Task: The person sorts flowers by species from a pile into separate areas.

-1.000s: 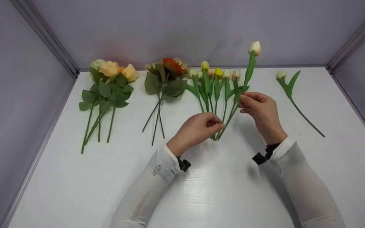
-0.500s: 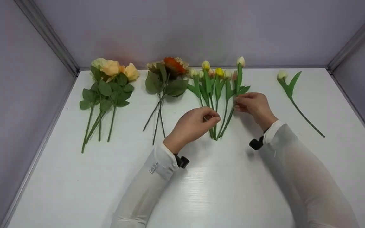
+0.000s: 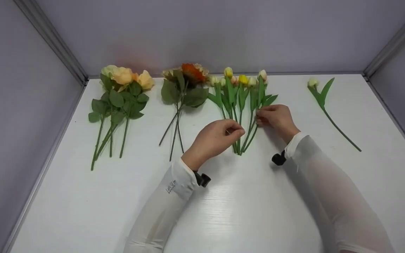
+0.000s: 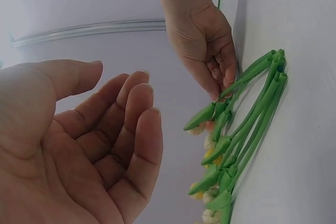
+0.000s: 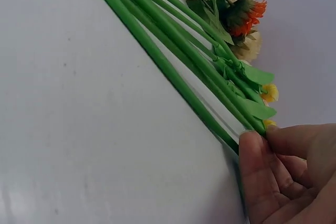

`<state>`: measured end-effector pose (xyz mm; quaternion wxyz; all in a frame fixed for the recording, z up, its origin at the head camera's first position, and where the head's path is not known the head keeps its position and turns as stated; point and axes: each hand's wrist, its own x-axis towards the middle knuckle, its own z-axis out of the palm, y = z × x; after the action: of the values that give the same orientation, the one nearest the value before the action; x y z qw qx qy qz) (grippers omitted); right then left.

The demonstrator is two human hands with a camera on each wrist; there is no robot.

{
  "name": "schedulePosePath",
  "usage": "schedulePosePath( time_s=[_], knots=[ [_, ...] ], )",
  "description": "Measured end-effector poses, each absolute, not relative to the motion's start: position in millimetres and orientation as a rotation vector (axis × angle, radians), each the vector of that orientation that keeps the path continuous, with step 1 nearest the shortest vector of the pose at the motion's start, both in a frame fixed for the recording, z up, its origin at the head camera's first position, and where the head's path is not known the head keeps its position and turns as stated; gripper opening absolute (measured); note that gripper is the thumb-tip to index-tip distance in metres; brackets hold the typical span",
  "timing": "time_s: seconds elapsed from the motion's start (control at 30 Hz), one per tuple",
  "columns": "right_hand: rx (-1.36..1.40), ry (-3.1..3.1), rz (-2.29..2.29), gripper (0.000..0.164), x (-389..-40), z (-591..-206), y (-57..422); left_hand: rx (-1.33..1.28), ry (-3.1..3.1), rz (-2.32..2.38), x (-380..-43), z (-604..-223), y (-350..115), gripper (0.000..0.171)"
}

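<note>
My right hand (image 3: 277,120) pinches the stem of a pale tulip (image 3: 263,74) between thumb and fingers, at the right side of a bunch of tulips (image 3: 243,80) in white, yellow and pink. In the right wrist view, thumb and index fingertips meet at a green stem (image 5: 184,48), beside other stems lying close together. My left hand (image 3: 214,138) hovers over the lower stems. Seen in the left wrist view, its palm (image 4: 73,177) holds nothing and the fingers are loosely bent, thumb apart.
Peach and cream roses (image 3: 122,76) lie at the left of the white table (image 3: 220,218). An orange flower bunch (image 3: 192,73) with dark leaves lies between them and the tulips. One white tulip (image 3: 313,83) lies apart at the right. A grey wall (image 3: 216,35) stands behind.
My right hand has brought the pale tulip left and down, from sticking up above the bunch to lying among the others. The left hand has drawn slightly back from the stems.
</note>
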<state>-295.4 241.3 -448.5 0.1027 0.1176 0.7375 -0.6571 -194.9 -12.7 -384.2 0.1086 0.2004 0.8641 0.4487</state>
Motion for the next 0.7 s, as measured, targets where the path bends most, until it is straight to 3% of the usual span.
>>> schedulePosePath(
  time_s=[0.4, 0.7],
  knots=[
    [0.253, 2.409, -1.827, 0.036, -293.0, -443.1, 247.7, 0.616, 2.532, 1.325, -196.7, -383.4, -13.2, 0.024],
    [0.309, 2.595, -1.617, 0.041, -283.7, -437.0, 307.6, 0.794, 2.616, 1.145, -186.2, -384.0, -4.1, 0.025]
  ],
)
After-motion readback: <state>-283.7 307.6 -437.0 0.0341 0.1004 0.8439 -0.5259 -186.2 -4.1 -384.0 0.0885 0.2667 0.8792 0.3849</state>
